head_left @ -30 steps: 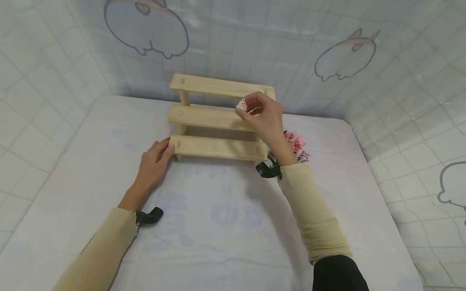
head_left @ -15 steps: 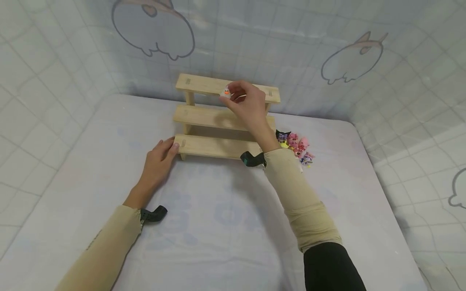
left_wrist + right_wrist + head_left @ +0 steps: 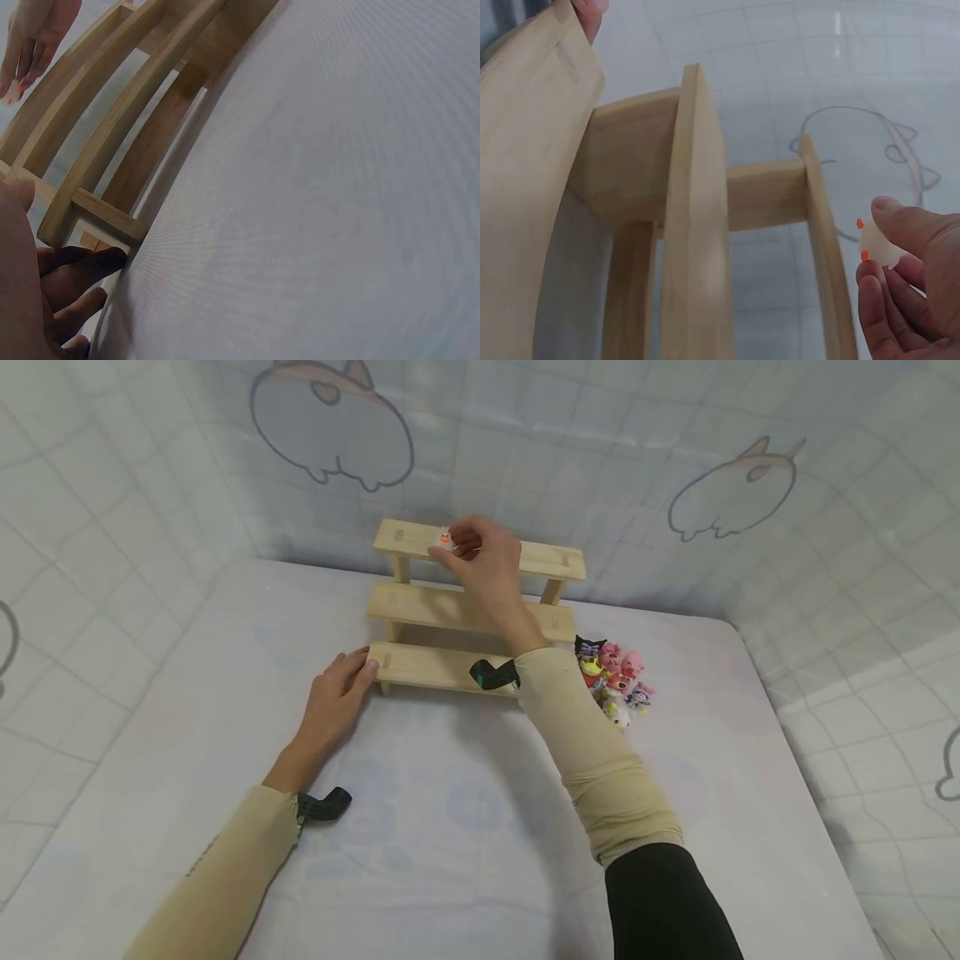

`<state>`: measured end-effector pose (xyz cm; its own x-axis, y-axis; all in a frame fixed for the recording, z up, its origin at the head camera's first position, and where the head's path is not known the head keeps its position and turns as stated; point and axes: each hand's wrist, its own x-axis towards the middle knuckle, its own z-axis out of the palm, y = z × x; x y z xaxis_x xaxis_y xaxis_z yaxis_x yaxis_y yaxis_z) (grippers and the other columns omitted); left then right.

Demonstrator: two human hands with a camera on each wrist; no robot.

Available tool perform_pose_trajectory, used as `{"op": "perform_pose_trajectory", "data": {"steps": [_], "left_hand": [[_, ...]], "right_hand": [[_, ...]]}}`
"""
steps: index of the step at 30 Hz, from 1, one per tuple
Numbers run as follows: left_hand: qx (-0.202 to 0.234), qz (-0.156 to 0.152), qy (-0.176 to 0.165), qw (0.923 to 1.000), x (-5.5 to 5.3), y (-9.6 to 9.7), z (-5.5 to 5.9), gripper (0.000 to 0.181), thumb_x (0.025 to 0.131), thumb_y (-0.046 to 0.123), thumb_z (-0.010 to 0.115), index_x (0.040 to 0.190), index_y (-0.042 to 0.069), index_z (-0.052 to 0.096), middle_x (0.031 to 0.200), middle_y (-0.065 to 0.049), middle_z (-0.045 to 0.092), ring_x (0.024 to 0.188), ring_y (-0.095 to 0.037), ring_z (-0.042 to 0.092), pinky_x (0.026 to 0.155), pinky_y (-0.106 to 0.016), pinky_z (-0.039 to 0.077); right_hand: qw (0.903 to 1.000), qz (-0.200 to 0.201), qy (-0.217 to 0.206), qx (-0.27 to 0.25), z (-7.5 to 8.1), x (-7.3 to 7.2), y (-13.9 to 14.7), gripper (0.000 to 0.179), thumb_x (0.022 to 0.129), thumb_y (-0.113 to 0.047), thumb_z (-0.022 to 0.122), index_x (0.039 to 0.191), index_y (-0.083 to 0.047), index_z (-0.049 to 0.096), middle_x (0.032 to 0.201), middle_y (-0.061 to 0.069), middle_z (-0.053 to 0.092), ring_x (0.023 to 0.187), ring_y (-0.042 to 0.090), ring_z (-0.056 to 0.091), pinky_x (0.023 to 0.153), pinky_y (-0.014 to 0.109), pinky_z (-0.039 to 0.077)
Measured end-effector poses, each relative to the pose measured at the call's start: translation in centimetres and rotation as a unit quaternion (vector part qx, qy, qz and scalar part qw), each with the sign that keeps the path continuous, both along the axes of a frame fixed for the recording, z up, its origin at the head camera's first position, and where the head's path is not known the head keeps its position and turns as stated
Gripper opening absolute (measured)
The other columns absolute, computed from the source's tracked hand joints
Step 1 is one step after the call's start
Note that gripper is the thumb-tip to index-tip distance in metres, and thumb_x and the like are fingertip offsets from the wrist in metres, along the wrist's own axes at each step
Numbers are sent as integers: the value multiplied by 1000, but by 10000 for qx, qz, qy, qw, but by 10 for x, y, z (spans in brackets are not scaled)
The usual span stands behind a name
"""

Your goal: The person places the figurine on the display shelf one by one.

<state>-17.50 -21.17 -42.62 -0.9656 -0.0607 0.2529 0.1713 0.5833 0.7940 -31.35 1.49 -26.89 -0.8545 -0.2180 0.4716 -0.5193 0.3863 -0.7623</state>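
Note:
A three-step wooden display stand (image 3: 427, 665) stands toward the back of the cloth-covered table. My left hand (image 3: 335, 700) holds the left end of its lowest step, the thumb by the top edge. In the left wrist view, the fingers (image 3: 79, 281) of that hand lie against the end support. Between thumb and fingertips, my right hand (image 3: 491, 568) pinches a small white figurine (image 3: 442, 538) with an orange beak, over the left part of the top step (image 3: 543, 558). The right wrist view shows the figurine (image 3: 877, 246) beside the top board, with orange bits facing the stand.
Several small figurines (image 3: 617, 670), pink, yellow, purple, black and white, lie in a cluster right of the stand. Behind the stand rises a pale gridded curtain (image 3: 540, 460) with animal drawings. The table cloth (image 3: 435, 843) is white with faint prints.
My right hand has carried the white figurine left and farther back, from above the middle step to the top step. The left hand keeps its place on the stand. The figurine cluster is now more visible.

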Motion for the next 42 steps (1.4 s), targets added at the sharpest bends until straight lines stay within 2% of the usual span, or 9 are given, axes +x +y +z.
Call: {"op": "perform_pose_trajectory", "data": {"steps": [12,18,29,34,42], "left_hand": [[-7,-27,-2,10000,1,4,-2,50,112,36,50,146,1,60,152,-22,58,150,-51,40,130,-59,23],[-53,-43,-11,10000,1,5,-3,51,112,37,50,146,0,60,152,-22,57,150,-51,39,130,-61,23],[48,-124,-141,9998,-1,9,-3,53,112,41,48,150,5,57,156,-18,55,154,-47,36,131,-60,20],[22,-183,-141,9997,-2,10,-3,54,113,42,48,151,5,57,157,-18,54,154,-46,36,131,-59,20],[-38,-166,-297,9994,-3,6,2,56,112,44,47,154,7,54,159,-20,51,154,-55,29,127,-70,19]], "right_hand": [[9992,-92,-367,140,-3,-8,-27,32,88,-18,88,111,-2,73,103,10,76,86,15,70,78,18,57],[9980,-301,-474,290,-3,-9,-32,31,89,-21,88,111,-5,73,102,7,76,84,12,67,75,18,54],[9970,-564,-248,473,-4,-10,-36,32,88,-28,88,111,-9,76,100,4,78,83,11,69,73,19,54],[9974,-509,-294,416,-5,-10,-33,31,88,-27,88,111,-9,75,101,3,78,84,11,69,73,19,54],[9986,-90,-497,163,-3,-13,-24,34,86,-21,90,111,-6,72,104,7,75,89,13,70,80,19,57]]}}
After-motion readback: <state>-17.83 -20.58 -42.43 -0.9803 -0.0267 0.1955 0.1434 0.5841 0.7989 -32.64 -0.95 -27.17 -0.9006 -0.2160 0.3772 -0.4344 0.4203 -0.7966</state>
